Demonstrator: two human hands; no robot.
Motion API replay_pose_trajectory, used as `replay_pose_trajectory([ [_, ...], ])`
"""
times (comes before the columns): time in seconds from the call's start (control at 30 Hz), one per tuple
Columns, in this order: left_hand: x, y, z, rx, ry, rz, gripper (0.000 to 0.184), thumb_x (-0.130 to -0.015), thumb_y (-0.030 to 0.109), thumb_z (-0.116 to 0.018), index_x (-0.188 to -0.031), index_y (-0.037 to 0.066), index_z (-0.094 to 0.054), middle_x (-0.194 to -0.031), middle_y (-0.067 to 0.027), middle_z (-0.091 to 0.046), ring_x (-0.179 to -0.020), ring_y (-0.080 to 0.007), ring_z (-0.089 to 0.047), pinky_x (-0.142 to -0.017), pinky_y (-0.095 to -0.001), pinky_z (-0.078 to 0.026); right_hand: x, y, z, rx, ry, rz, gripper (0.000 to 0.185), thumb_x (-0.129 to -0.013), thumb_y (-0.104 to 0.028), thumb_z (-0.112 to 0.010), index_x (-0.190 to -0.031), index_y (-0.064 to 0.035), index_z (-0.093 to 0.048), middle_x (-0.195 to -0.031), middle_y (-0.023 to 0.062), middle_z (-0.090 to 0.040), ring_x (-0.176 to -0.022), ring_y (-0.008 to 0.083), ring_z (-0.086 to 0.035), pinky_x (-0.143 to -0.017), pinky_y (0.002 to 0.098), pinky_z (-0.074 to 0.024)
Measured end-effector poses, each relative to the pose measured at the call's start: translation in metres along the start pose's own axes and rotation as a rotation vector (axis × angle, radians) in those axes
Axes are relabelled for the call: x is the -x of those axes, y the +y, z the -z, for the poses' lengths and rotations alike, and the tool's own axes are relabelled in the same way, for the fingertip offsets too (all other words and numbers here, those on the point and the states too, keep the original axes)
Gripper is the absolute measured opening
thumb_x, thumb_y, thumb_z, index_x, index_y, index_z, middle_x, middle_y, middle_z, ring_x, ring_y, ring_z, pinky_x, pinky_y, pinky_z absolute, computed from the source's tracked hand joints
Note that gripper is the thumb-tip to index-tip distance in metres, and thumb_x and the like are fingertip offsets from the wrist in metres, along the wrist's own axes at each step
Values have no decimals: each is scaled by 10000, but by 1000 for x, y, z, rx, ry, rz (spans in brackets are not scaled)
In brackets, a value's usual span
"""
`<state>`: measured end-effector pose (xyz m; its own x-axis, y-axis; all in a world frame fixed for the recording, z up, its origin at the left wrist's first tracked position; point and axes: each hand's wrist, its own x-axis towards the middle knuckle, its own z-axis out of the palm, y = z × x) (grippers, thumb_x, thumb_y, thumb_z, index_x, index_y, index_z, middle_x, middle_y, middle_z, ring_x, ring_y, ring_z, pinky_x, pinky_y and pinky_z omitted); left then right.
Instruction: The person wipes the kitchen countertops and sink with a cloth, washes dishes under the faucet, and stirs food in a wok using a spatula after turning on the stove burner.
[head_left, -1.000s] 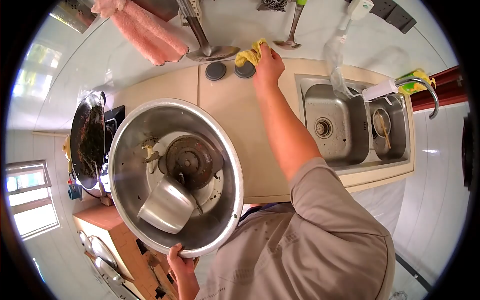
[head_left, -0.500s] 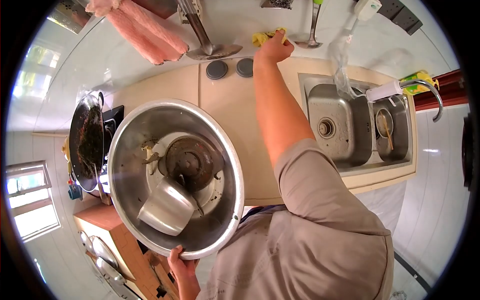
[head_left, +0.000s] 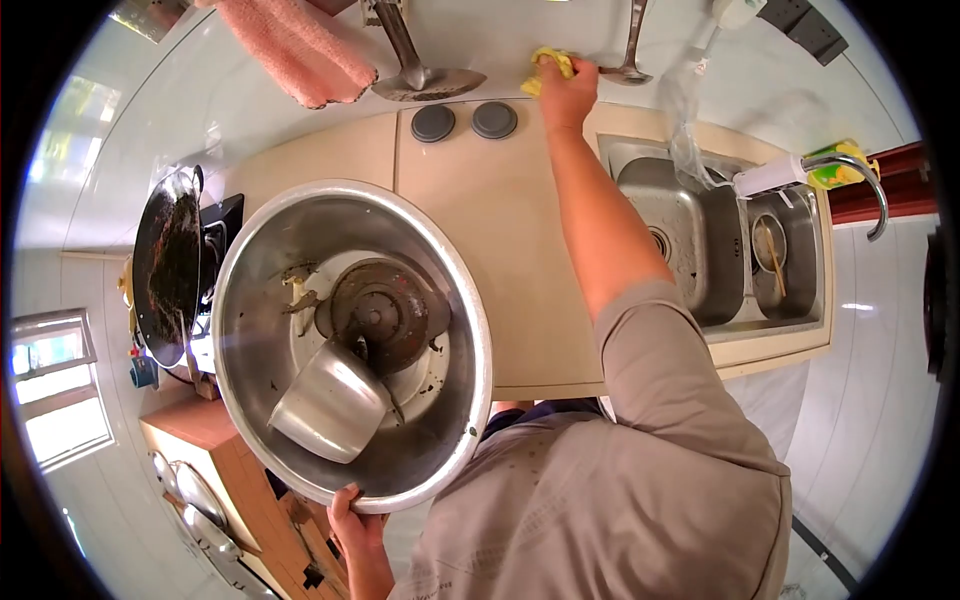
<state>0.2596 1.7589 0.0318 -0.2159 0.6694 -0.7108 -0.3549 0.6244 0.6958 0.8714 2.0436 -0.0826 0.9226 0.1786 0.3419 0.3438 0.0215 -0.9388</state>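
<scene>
My right hand [head_left: 568,88] is closed around a crumpled yellow cloth [head_left: 548,66], held at the white wall behind the counter. Just right of that hand hangs a metal ladle [head_left: 627,73]. My left hand [head_left: 357,525] grips the near rim of a large steel basin [head_left: 240,390], thumb over the edge. Inside the basin, a metal pot [head_left: 330,405] lies on its side beside a dark, dirty round part [head_left: 382,315]. Dark scraps are scattered around them.
A double sink [head_left: 700,240] with a faucet [head_left: 850,165] is at the right. To the left, a wok [head_left: 168,265] sits by the stove. A spatula [head_left: 415,80] and pink towel [head_left: 295,55] hang on the wall above two grey discs [head_left: 433,123]. A wooden cabinet [head_left: 205,450] stands lower left.
My right hand has moved a little right along the wall with the yellow cloth. The ladle beside it sits farther right. My left hand keeps its grip on the basin rim.
</scene>
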Motion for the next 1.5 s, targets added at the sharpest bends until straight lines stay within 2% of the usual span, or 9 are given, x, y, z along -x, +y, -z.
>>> replay_pose_trajectory([
  [0.23,-19,-11,31,-15,-1,1,341,-797,30,-622,-1120,-78,-636,-1023,-156,-693,-941,-303,-709,-883,-424,-613,14,-25,-38,96,-16,366,383,-858,-222,-834,-1050,-7,-581,-1088,176,-602,-1007,398,-626,-874,464,-528],
  [0.4,-10,-6,8,1,78,13,381,-799,25,-625,-1165,-80,-633,-1048,-141,-688,-975,-280,-694,-921,-409,-596,18,-2,-43,243,-46,335,363,-881,-243,-803,-1040,-23,-562,-1065,181,-609,-946,421,-631,-819,495,-539],
  [0.53,-20,-12,15,-2,39,-4,401,-812,29,-624,-1199,-76,-625,-1065,-135,-687,-996,-270,-688,-925,-408,-589,49,33,35,248,-287,484,334,-879,-245,-803,-1049,-33,-609,-994,170,-645,-900,408,-654,-779,491,-545],
  [0.77,-24,-35,13,74,43,42,377,-824,24,-617,-1190,-63,-627,-1055,-117,-687,-979,-250,-682,-941,-386,-573,99,41,167,126,-239,158,236,-906,-137,-797,-1039,-3,-656,-968,147,-666,-871,305,-669,-801,398,-550],
  [0.93,-14,-47,-22,135,49,21,260,-842,-3,-601,-1093,-48,-650,-1005,-99,-697,-981,-241,-681,-963,-403,-566,60,40,136,211,-269,315,256,-909,-130,-773,-1100,-12,-649,-1072,163,-657,-966,332,-656,-859,418,-540],
  [1.2,-17,-61,-28,102,75,-21,377,-845,38,-617,-1205,-70,-618,-1156,-158,-686,-1098,-316,-662,-1045,-484,-531,25,55,81,289,-306,607,259,-871,-127,-765,-1093,-41,-661,-1104,154,-662,-1054,354,-614,-917,478,-489],
  [1.33,-1,-53,-59,11,154,85,476,-819,126,-663,-1278,17,-601,-1241,-117,-667,-1177,-333,-637,-989,-561,-534,25,73,76,717,-485,575,201,-861,-148,-741,-1034,-66,-680,-1126,128,-672,-1063,343,-600,-934,498,-452],
  [1.4,6,-55,-68,-14,175,87,474,-817,143,-672,-1273,35,-604,-1241,-102,-668,-1175,-331,-638,-979,-566,-534,39,77,93,750,-494,606,173,-864,-150,-728,-1012,-72,-684,-1132,117,-676,-1060,342,-599,-934,502,-443],
  [1.5,10,-52,-75,56,112,58,283,-848,59,-638,-1115,-31,-662,-1088,-111,-712,-1043,-293,-679,-1035,-457,-531,45,77,130,580,-594,605,173,-864,-131,-721,-1017,-61,-681,-1138,115,-672,-1044,351,-595,-913,494,-462],
])
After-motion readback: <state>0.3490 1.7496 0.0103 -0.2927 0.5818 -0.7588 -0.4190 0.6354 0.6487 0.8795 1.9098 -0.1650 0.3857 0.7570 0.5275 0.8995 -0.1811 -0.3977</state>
